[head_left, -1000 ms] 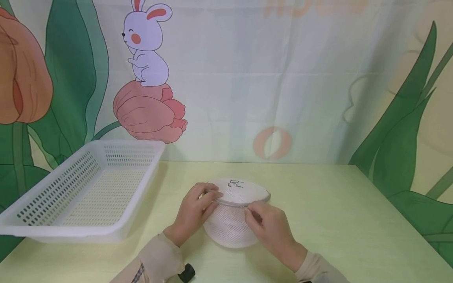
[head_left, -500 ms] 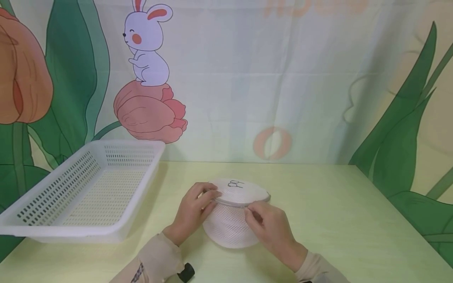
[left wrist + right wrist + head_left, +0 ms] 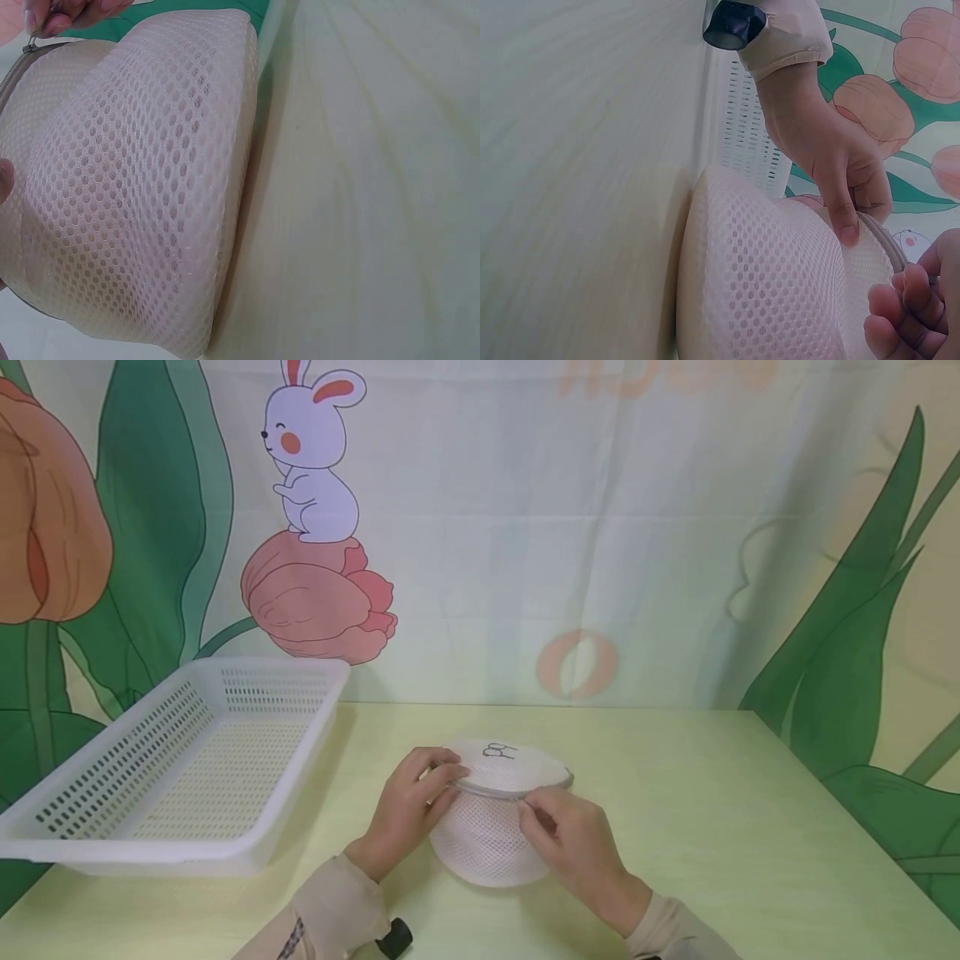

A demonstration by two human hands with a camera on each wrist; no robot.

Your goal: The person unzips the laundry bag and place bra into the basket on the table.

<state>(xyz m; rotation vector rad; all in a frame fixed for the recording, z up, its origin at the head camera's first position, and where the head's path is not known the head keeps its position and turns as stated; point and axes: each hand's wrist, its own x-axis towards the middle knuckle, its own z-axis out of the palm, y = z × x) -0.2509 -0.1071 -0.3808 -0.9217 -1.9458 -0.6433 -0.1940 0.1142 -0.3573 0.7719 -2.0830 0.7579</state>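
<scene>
A white mesh laundry bag (image 3: 487, 843) stands upright on the table, with a small dark drawing on its lid. Round the top edge runs a grey zipper (image 3: 495, 793). My left hand (image 3: 412, 802) grips the bag's left rim, fingers on the lid and thumb on the side below. At the front of the rim my right hand (image 3: 573, 835) pinches the zipper pull. The metal slider (image 3: 30, 48) shows beneath those fingertips in the left wrist view. In the right wrist view, the left thumb (image 3: 846, 225) presses the mesh. What the bag holds inside cannot be seen.
A white perforated plastic basket (image 3: 251, 847) stands to the left on the pale yellow-green table (image 3: 712, 827). Behind the table hangs a printed backdrop (image 3: 480, 527) with a rabbit and tulips. A black wrist device (image 3: 395, 938) sits at the left sleeve.
</scene>
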